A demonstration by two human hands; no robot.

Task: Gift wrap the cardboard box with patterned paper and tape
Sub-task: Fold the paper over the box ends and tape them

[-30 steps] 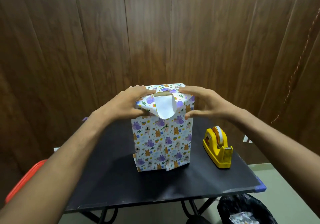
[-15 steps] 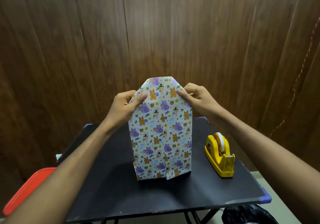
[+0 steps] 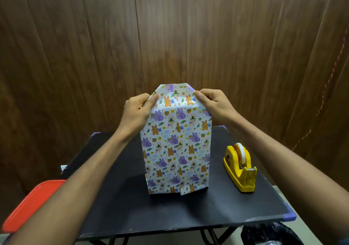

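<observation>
At far left a flat red plastic lid sits beside the black rectangular tabletop. The left hand pinches the upper left corner of the tall box wrapped in white animal-patterned paper, which stands upright mid-table; the right hand pinches the upper right corner. Half a second ago both hands held lower down the flap; now they grip nearer its tapered top edge, which stands upright. Well right of the box sits a yellow plastic tape dispenser. A black bin bag lies under the table's right corner, its contents unclear. Dark wood panelling fills the background.
</observation>
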